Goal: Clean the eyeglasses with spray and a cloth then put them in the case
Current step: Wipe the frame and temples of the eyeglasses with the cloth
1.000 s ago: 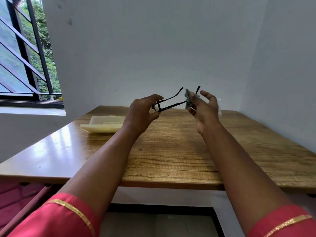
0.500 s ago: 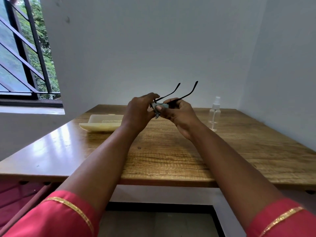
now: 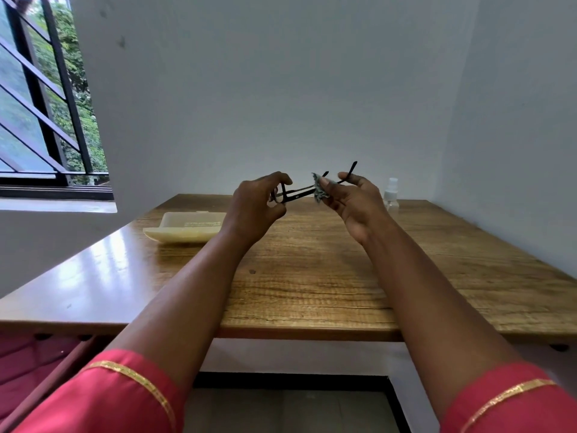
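the left hand (image 3: 254,207) pinches the front of the black eyeglasses (image 3: 296,195), held up in the air above the wooden table (image 3: 312,285); the right hand (image 3: 352,201) pinches a small grey cloth (image 3: 318,190) around one temple arm, other fingers loosely spread; both temples point away from the person; a pale case (image 3: 184,229) lies on the table just left of the left hand; a clear spray bottle (image 3: 391,195) stands just beyond the right hand

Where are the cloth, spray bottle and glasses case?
cloth (image 3: 318,191), head view, crumpled middle above the right fingers.
spray bottle (image 3: 391,195), head view, clear body.
glasses case (image 3: 187,230), head view, pale top face.
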